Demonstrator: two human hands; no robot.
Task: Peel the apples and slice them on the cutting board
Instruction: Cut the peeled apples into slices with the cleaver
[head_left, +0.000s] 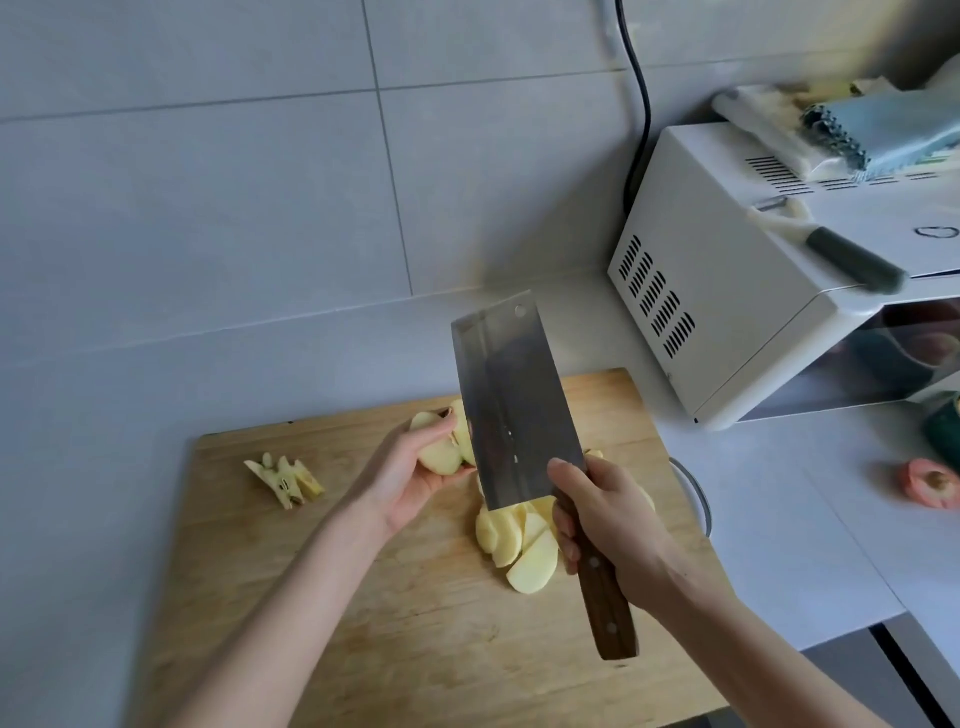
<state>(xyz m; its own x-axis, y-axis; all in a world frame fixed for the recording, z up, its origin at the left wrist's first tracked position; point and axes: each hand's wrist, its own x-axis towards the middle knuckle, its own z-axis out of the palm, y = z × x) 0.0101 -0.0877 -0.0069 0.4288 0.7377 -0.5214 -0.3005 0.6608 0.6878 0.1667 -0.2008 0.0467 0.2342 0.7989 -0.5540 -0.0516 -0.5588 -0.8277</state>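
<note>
Peeled apple piece (441, 451) held beside raised cleaver (511, 405) over cutting board (311, 597)
Left hand (410, 470) fingers curl round the apple piece at the board's 12 o'clock. Right hand (615, 514) fingers are clamped on the cleaver handle, blade tip toward 11 o'clock. Cut slices (522, 551) lie at 3 o'clock of board centre, core (284, 479) at 10 o'clock

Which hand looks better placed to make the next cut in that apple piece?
The right hand. It grips the cleaver by its handle, blade beside the apple piece. The left hand is busy holding that piece over the board, so it likely just steadies it.
</note>
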